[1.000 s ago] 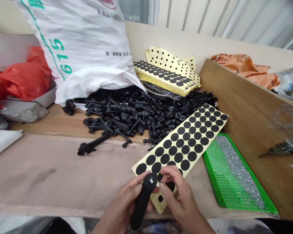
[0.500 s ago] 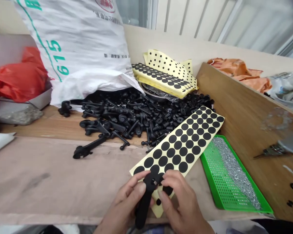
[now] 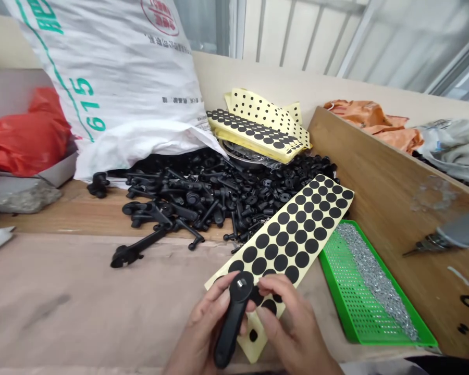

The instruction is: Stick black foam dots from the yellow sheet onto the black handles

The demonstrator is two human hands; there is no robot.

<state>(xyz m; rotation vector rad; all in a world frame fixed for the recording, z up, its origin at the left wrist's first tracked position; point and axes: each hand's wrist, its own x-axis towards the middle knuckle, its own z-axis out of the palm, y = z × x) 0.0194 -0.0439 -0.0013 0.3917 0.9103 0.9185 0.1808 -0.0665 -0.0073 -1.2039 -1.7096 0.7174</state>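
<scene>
A pale plywood bench top [image 3: 62, 291] fills the lower left of the frame, with a darker wooden strip [image 3: 82, 211] just behind it. A brown wooden board [image 3: 379, 172] slants down the right side. Across the top runs a beige ledge [image 3: 258, 73]. Above it, upper right, is what looks like a window [image 3: 297, 31] with white bars, letting in soft daylight.

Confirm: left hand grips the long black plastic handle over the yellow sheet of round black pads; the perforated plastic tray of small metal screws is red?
Wrong colour: the head view shows the perforated plastic tray is green, not red. The rest holds: left hand grips the long black plastic handle over the yellow sheet of round black pads; small metal screws lie in the tray.
</scene>
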